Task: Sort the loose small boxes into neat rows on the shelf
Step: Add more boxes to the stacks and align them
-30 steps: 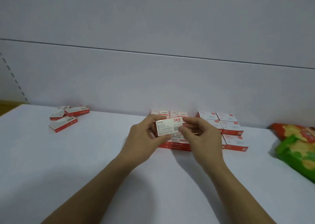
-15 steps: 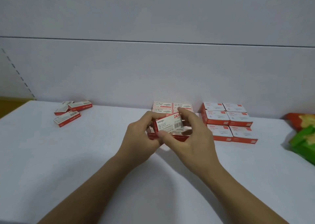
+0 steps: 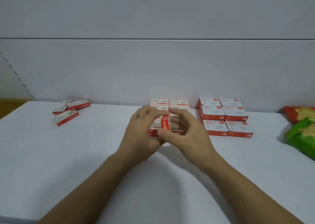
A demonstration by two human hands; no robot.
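Far left on the shelf (image 3: pixel 51 155), a few loose boxes (image 3: pixel 70 112) were seen lying askew and overlapping, well apart from the sorted stock.

At centre, one small box (image 3: pixel 165 124) was held between the left hand (image 3: pixel 143 131) and the right hand (image 3: pixel 185 131). It was turned on edge, with its red end face shown to the camera, just above the front of the middle block (image 3: pixel 168 103). Left fingers were curled over its top and left side. The right thumb was pressed low on the near face, with the fingers arched round the far side. Both grips were narrow. Whether the box was touching the block beneath could not be told, as that was hidden by the hands.

Further right, a second block (image 3: pixel 223 116) of white-topped boxes was set in tidy pairs against the back wall, near the middle block but apart from it. At far right, snack bags (image 3: pixel 301 130) were lying at the edge of view.

Risks, as judged:
- The box was held on edge, so if released before being laid flat it could tip and land crooked.
- The front row of the middle block was covered by the hands and could be nudged out of line by a knuckle on set-down.
- Orientation could be got wrong, since the rest were laid label up.
- The loose ones at left were not yet sorted.
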